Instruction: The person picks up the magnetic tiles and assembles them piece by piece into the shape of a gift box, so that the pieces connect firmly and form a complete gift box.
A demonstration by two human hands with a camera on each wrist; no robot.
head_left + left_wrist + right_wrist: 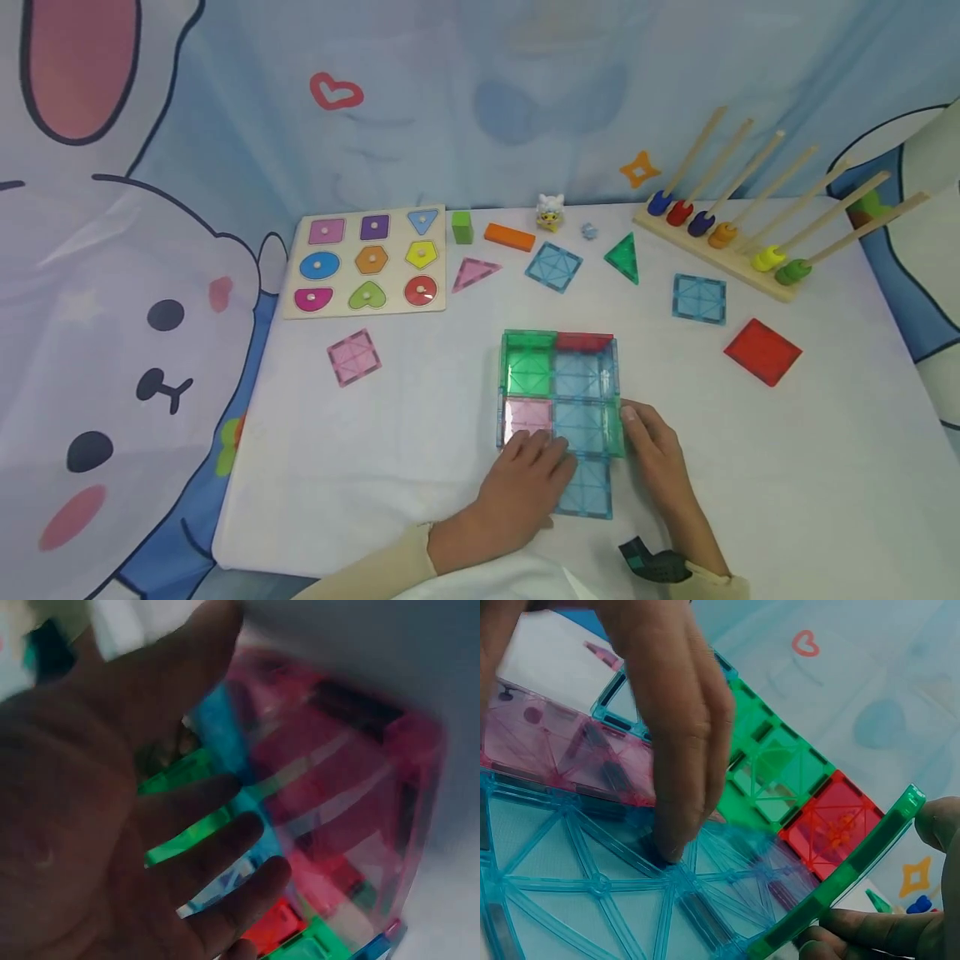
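Note:
A low box of magnetic tiles stands on the white table, with blue floor tiles (579,427), a green wall (784,776) and a red wall (832,829) at the back. My left hand (525,487) reaches over its near left part with fingers spread, beside a pink floor tile (528,414). In the right wrist view, a left fingertip touches the seam of the blue tiles. My right hand (663,458) is at the box's right side, its thumb and fingers against the outer face of an upright green tile (847,881). One blue tile (585,487) extends flat toward me.
Loose tiles lie around: pink square (354,358), pink triangle (474,272), blue squares (553,267) (699,298), green triangle (624,258) and red square (762,352). Behind are a shape puzzle board (442,309), orange block (510,237), green block (462,227), small figurine (550,213) and peg stand (738,271).

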